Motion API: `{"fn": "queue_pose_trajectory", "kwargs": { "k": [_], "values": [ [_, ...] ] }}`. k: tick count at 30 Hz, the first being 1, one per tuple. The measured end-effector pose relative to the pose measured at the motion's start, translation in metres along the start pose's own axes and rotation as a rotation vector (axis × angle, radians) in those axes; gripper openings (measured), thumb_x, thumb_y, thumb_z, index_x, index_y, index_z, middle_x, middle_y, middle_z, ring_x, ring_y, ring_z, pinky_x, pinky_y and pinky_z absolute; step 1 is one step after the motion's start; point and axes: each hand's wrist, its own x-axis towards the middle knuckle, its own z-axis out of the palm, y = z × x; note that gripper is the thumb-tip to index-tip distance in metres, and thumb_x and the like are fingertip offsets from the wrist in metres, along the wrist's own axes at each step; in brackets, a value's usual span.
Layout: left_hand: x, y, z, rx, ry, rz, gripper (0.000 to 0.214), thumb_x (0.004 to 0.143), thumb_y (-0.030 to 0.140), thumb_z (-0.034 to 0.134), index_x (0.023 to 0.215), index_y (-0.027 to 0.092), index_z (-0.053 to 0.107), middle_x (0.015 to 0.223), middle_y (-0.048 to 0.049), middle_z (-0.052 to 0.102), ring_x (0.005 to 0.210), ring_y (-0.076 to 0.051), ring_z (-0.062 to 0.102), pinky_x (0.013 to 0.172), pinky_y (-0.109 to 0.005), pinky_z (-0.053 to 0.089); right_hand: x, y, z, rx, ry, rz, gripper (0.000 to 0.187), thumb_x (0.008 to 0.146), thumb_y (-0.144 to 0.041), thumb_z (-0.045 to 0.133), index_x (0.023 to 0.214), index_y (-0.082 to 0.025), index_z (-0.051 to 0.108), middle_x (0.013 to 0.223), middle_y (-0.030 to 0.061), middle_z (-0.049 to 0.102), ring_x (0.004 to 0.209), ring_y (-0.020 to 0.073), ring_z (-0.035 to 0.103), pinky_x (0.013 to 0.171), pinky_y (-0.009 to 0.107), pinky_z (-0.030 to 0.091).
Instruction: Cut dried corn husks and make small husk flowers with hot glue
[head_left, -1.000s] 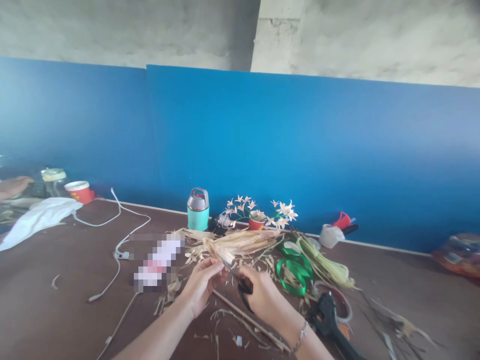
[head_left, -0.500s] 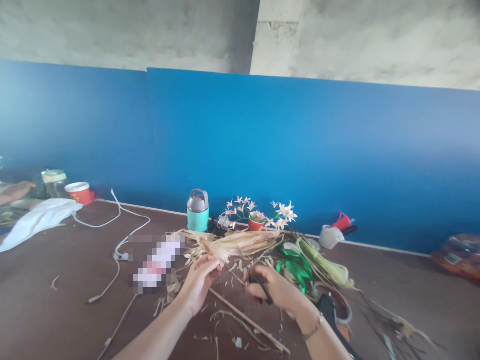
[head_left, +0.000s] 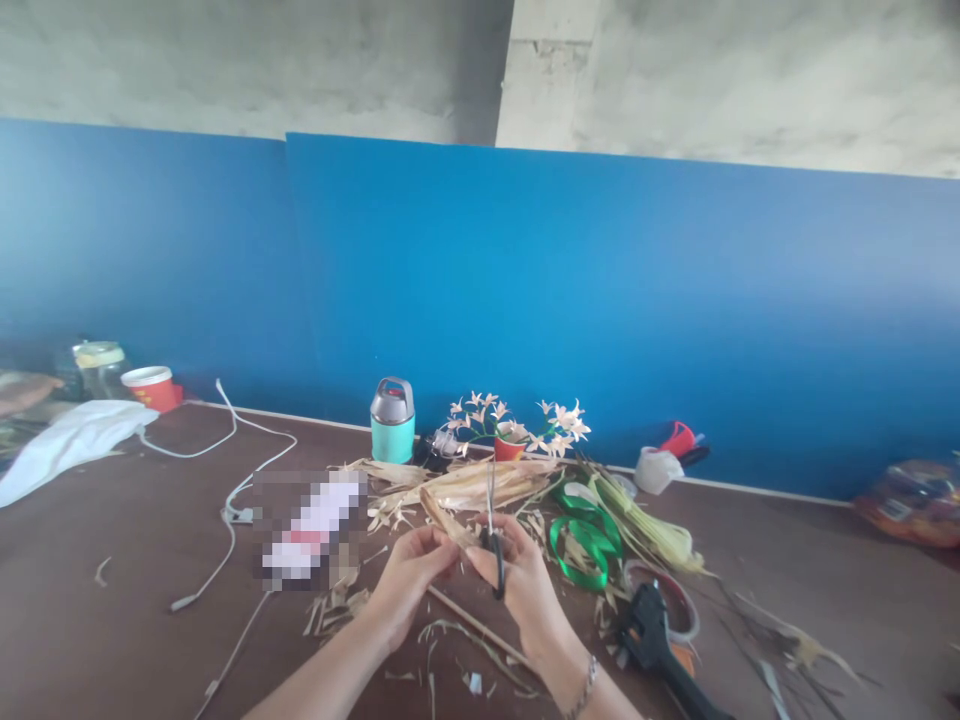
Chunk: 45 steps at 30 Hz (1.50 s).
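Observation:
My left hand is closed, pinching a piece of dried husk that sticks up from the fingers. A pair of black-handled scissors is in my right hand, blades pointing up and away from me. The two hands are close together, and the right fingertips are near the lower end of the husk piece. Whether they touch it I cannot tell. Below the hands lies a thin stick on the brown table, among scattered husk scraps. Behind them is a heap of pale husks.
Right of the hands lie green ribbon, a black glue gun, a tape roll and a bundle of pale green stalks. A turquoise flask and a flower pot stand behind. White cables run along the left.
My right hand has moved left with the scissors, up to my left hand. The scissor blades now point more upright, and the husk piece is turned differently.

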Motion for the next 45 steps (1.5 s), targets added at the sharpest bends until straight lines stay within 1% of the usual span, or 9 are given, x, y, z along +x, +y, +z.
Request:
{"fn": "queue_pose_trajectory", "kwargs": {
  "k": [6,15,19,24,28,32,36,41,45],
  "values": [
    [0.0,-0.001,-0.001,0.033,0.013,0.036,0.023,0.063,0.029,0.074,0.055,0.015,0.057,0.052,0.0009,0.059,0.05,-0.01,0.047,0.053,-0.021,0.032,0.002,0.002,-0.001,0.059,0.01,0.082,0.042,0.05,-0.028,0.08,0.085,-0.018,0.06,0.053,-0.0054,0.055,0.051,0.0117,0.051,0.05,0.022,0.037],
    [0.0,-0.003,0.0,0.048,0.042,0.032,0.021,0.06,0.028,0.074,0.054,0.014,0.06,0.052,0.0014,0.057,0.05,-0.01,0.046,0.053,-0.021,0.033,0.0,-0.002,0.0,0.005,0.133,0.047,0.039,0.052,-0.03,0.076,0.086,-0.018,0.06,0.059,-0.0038,0.056,0.049,0.0111,0.049,0.047,0.022,0.037],
    [0.003,-0.005,-0.004,0.015,0.085,0.056,0.015,0.062,0.027,0.073,0.06,0.014,0.065,0.054,0.0016,0.058,0.049,-0.009,0.044,0.052,-0.021,0.033,0.0,-0.003,0.0,-0.087,0.209,-0.101,0.038,0.058,-0.03,0.073,0.09,-0.019,0.057,0.064,-0.0026,0.055,0.053,0.0116,0.048,0.046,0.021,0.037],
    [0.004,-0.005,-0.005,-0.029,0.082,0.044,0.014,0.062,0.028,0.072,0.061,0.014,0.068,0.056,0.0007,0.06,0.049,-0.009,0.044,0.052,-0.02,0.033,-0.002,0.002,0.001,-0.268,0.1,-0.276,0.032,0.062,-0.031,0.072,0.088,-0.018,0.058,0.077,0.004,0.062,0.068,0.0171,0.056,0.061,0.026,0.046],
    [-0.001,0.0,0.0,0.019,0.002,0.023,0.014,0.061,0.025,0.073,0.068,0.013,0.071,0.058,-0.001,0.061,0.052,-0.01,0.047,0.053,-0.02,0.034,-0.001,0.007,0.002,-0.199,0.052,-0.196,0.035,0.06,-0.032,0.074,0.088,-0.018,0.058,0.072,0.0021,0.061,0.063,0.0155,0.054,0.055,0.024,0.043],
    [-0.004,0.003,0.004,0.042,-0.047,-0.005,0.011,0.061,0.022,0.072,0.064,0.013,0.07,0.056,-0.0001,0.061,0.05,-0.009,0.045,0.051,-0.02,0.032,0.0,0.003,0.001,-0.113,0.063,-0.108,0.034,0.056,-0.029,0.075,0.082,-0.018,0.056,0.058,-0.0049,0.052,0.048,0.0083,0.042,0.045,0.019,0.033],
    [-0.002,0.0,0.0,-0.095,-0.085,-0.077,0.012,0.056,0.019,0.074,0.058,0.012,0.065,0.053,0.0003,0.059,0.049,-0.008,0.046,0.049,-0.019,0.033,0.002,-0.004,-0.004,-0.125,0.032,-0.061,0.033,0.055,-0.025,0.073,0.081,-0.018,0.055,0.057,-0.0065,0.05,0.045,0.0062,0.036,0.041,0.018,0.027],
    [-0.001,0.002,-0.01,-0.358,-0.117,-0.163,0.019,0.053,0.019,0.075,0.059,0.016,0.057,0.051,0.003,0.056,0.043,-0.007,0.046,0.045,-0.019,0.033,0.007,-0.013,-0.014,-0.106,-0.008,-0.009,0.032,0.058,-0.022,0.072,0.085,-0.018,0.056,0.054,-0.008,0.046,0.046,0.0069,0.038,0.042,0.017,0.027],
    [0.004,0.01,-0.017,-0.308,-0.099,-0.085,0.018,0.059,0.021,0.074,0.06,0.015,0.057,0.051,0.0035,0.056,0.04,-0.005,0.042,0.041,-0.018,0.029,0.007,-0.016,-0.018,-0.061,-0.021,0.04,0.035,0.059,-0.023,0.072,0.089,-0.018,0.056,0.058,-0.0057,0.051,0.052,0.0104,0.048,0.045,0.018,0.033]
  ]
}}
